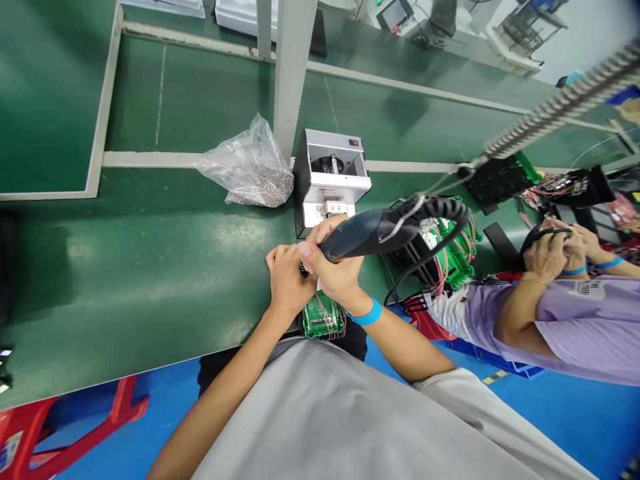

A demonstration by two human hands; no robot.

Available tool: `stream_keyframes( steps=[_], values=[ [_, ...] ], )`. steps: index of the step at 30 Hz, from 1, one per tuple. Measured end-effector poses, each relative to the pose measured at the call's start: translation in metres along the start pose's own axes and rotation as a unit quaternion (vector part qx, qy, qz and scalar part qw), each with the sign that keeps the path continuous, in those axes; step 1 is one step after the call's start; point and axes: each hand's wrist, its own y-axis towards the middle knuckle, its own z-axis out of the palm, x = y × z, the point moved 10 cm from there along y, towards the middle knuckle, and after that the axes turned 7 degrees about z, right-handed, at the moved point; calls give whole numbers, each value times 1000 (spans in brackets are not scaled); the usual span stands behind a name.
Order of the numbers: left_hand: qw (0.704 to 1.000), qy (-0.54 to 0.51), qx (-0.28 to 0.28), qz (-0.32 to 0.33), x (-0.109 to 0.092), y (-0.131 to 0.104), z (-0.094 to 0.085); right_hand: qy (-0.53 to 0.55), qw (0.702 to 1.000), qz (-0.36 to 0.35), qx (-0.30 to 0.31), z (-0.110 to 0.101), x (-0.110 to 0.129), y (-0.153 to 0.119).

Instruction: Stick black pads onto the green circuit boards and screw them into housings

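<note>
My right hand (341, 267), with a blue band at the wrist, is wrapped round a dark electric screwdriver (357, 235) hanging from a coiled cord. Close against it, my left hand (291, 279) has its fingers bent together over a small dark and green part, mostly hidden. Below both hands, a green circuit-board assembly (323, 317) with thin reddish wires lies near the table edge by my body. Just beyond my hands stands a grey and black screw feeder (333, 173). The screwdriver's tip is hidden by my fingers.
A clear bag of small metal screws (260, 180) lies left of the feeder. Green boards with wires (453, 257) are stacked at the right. Farther right, another person's hands (550, 257) work at the green table (175, 267). A white post (291, 73) rises behind the feeder.
</note>
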Motion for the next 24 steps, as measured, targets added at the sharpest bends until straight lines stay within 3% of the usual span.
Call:
stream_keyframes(
  steps=[4,8,12,16,24],
  values=[
    [1000,-11,-10,-4,-1,0,-3,58,998,-25,-4,-8,28,7],
    [1000,-19,-10,-8,-2,1,-5,97,988,-84,-87,-49,61,4],
    [1000,-19,-11,-18,-2,2,-5,80,991,-42,-100,-66,47,-1],
    [1000,-17,-13,-21,-2,2,-5,89,991,-27,-98,-66,31,-5],
    [1000,-18,-19,-13,-3,1,-6,102,991,-23,-87,-59,24,-2]
  ],
)
